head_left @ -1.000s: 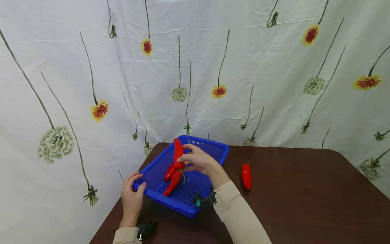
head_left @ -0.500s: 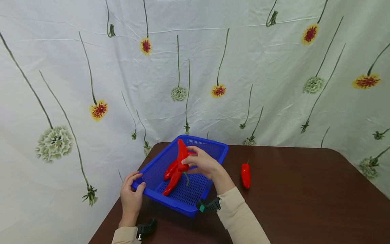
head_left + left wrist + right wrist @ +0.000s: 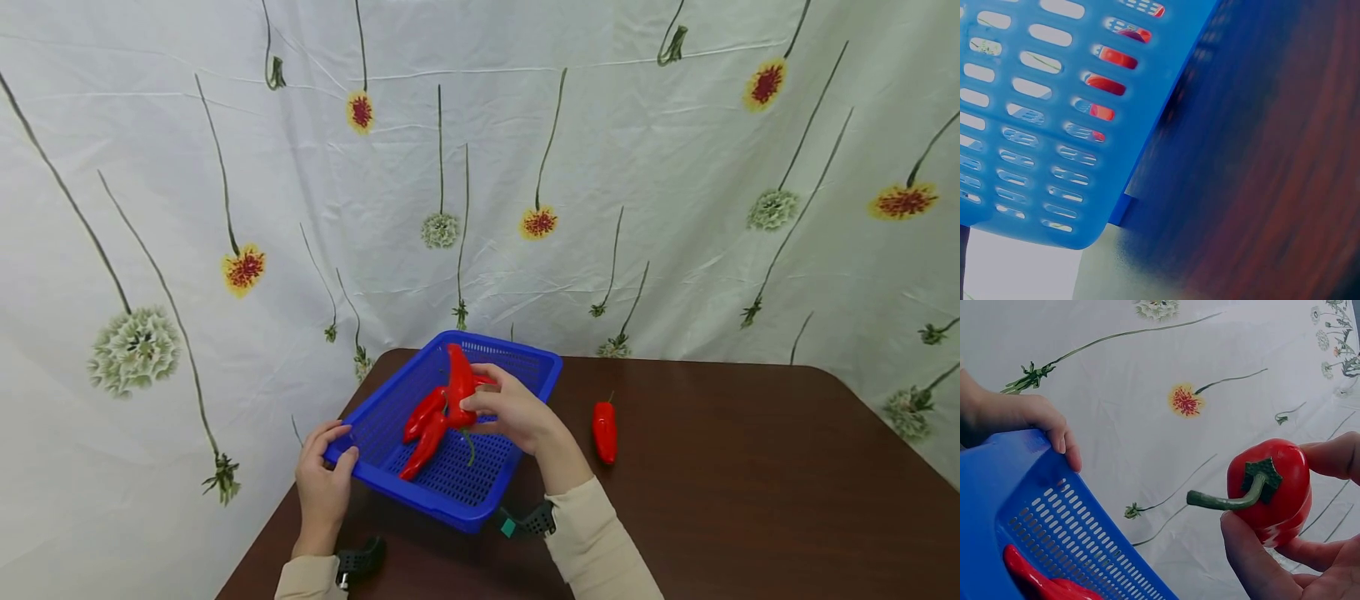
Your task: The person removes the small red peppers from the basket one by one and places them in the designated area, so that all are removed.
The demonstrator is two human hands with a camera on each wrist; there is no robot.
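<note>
My left hand [image 3: 324, 490] grips the near-left corner of a blue slotted plastic basket [image 3: 420, 497], thumb over the rim. In my right hand [image 3: 517, 412], a long red chili pepper [image 3: 461, 385] is pinched above the basket, tip up and green stem hanging down. The right wrist view shows the held pepper's stem end [image 3: 1260, 478] between thumb and fingers. Below it lie red peppers, one [image 3: 424, 414] beside another [image 3: 424, 448]; a bit of red shows behind the right hand. Through the slots of the basket wall [image 3: 1104, 169] in the left wrist view, red shows.
One more red pepper [image 3: 605, 433] lies on the dark brown table [image 3: 720, 483], right of the basket. A white flower-print cloth [image 3: 480, 192] hangs close behind the table and along its left. Black straps with cameras [image 3: 362, 560] sit at the wrists.
My right hand has moved right and slightly nearer with the pepper, uncovering more of the peppers in the basket. The left hand keeps its grip on the corner.
</note>
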